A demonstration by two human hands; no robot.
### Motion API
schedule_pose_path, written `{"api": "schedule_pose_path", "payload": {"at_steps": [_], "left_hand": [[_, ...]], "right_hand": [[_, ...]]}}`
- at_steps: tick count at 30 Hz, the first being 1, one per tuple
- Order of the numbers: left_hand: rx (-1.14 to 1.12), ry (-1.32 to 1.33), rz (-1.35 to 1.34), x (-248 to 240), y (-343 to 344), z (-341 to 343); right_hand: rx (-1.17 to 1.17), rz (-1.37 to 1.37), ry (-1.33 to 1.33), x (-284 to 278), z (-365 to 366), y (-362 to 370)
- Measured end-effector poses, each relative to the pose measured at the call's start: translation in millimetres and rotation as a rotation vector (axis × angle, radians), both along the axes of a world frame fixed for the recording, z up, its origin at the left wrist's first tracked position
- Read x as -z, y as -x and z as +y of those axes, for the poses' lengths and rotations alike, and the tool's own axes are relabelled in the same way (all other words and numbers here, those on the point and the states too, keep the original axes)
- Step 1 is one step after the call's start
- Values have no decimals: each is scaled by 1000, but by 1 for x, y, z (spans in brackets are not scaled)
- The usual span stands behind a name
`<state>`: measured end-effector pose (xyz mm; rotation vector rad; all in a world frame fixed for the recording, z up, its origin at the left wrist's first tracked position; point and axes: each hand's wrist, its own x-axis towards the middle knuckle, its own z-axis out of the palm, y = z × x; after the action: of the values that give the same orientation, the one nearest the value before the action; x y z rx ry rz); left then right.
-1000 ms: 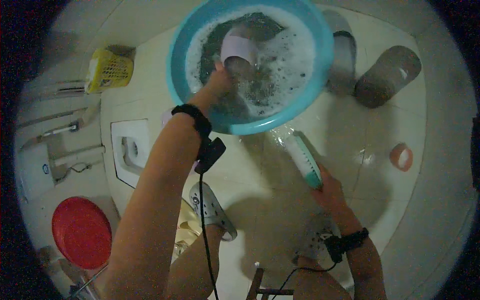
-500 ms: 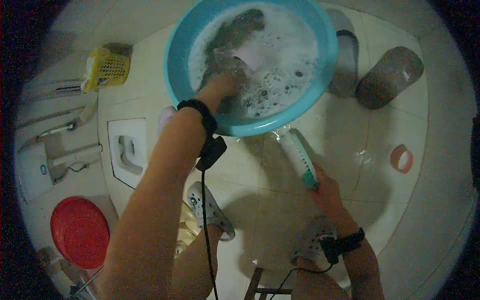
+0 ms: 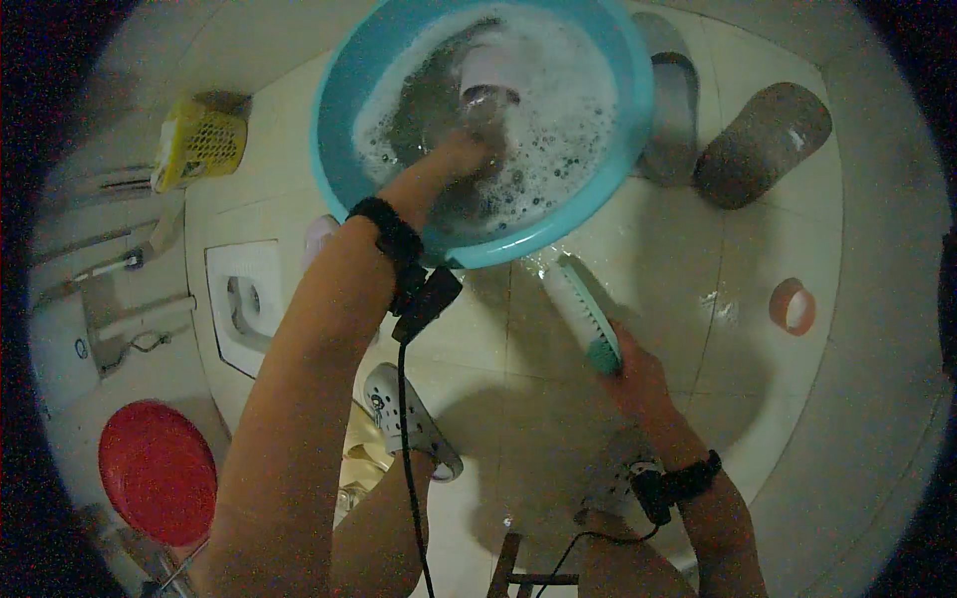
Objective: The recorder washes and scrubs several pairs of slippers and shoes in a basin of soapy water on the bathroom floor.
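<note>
My left hand (image 3: 478,148) is down in the soapy water of a large blue basin (image 3: 486,251). Just beyond its fingers a pale pink thing, like a slipper's strap (image 3: 495,72), stands out of the foam. Water and blur hide the fingers, so whether they grip it cannot be made out. Outside the basin, to the right, my right hand (image 3: 638,377) is closed round the green end of a long scrub brush (image 3: 578,304). Its far end points toward the basin's near rim, above the wet tiles.
Two grey slippers (image 3: 766,148) lie right of the basin, with an orange ring-shaped thing (image 3: 793,307) nearer. At left are a yellow basket (image 3: 204,148), a squat toilet (image 3: 244,299) and a red basin (image 3: 158,470). Black cables (image 3: 407,439) hang from both wrists.
My left hand has moved slightly right and farther into the basin. The pale pink thing has shifted away from me. My right hand keeps the brush in nearly the same place.
</note>
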<state>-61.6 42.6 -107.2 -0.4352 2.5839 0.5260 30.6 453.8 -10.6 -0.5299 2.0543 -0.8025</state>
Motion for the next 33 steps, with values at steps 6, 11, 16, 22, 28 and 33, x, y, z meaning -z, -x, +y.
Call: {"api": "schedule_pose_path", "payload": {"at_steps": [6,11,16,22,28,33], "left_hand": [[-831,-976,126,-51,20,62],[-603,-373,523,-101,13,43],[-232,262,537,-182,-25,34],[237,491,375,-121,-40,16],[429,723,84,-106,-32,36],[416,620,92,-110,-30,56]], "right_hand": [[-22,55,-14,-6,2,6],[-27,168,2,3,0,0],[-369,572,104,20,11,9],[-349,520,187,4,-29,-8],[-241,320,19,-15,-98,-14],[-785,856,-40,7,-115,-34]]}}
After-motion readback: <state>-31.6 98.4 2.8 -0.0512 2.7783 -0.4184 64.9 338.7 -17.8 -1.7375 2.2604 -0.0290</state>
